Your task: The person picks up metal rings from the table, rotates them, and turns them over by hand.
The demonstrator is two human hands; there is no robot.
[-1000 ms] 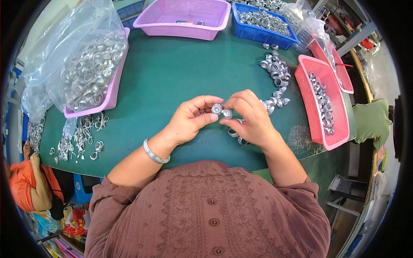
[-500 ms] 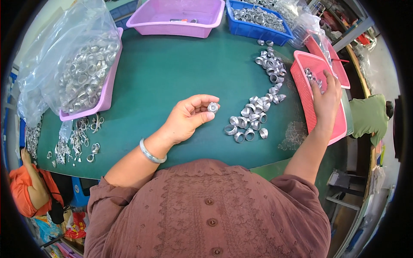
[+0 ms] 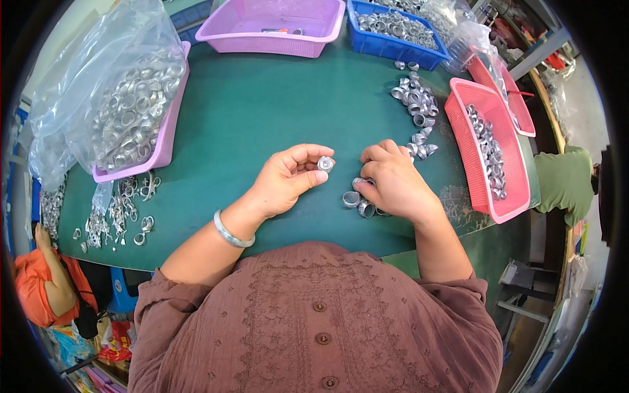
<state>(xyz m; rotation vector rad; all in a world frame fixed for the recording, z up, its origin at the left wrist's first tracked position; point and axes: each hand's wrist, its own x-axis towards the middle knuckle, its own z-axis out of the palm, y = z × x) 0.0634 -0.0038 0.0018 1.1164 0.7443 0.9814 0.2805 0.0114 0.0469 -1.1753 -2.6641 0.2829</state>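
Observation:
My left hand [image 3: 278,182] is raised over the green table, pinching a silver metal ring [image 3: 325,164] between thumb and fingertips. The ring's round, patterned top faces up. To its right, my right hand [image 3: 401,185] reaches down into the nearer group of silver rings [image 3: 351,199], its thumb and fingers closed round one of them. That hand covers much of this group. Farther back, more loose rings [image 3: 417,101] lie in a trail. At the right, a pink basket [image 3: 466,154] holds many rings along its bottom.
A lilac basket [image 3: 171,134] with a plastic bag of rings stands at the left, small silver pieces [image 3: 118,213] in front of it. Another lilac basket [image 3: 262,44] and a blue basket [image 3: 400,50] of rings stand at the back. Other people sit at both sides.
My right hand has left the pink basket and moved left to the nearer rings, closing on one there. My left hand still holds its ring in place.

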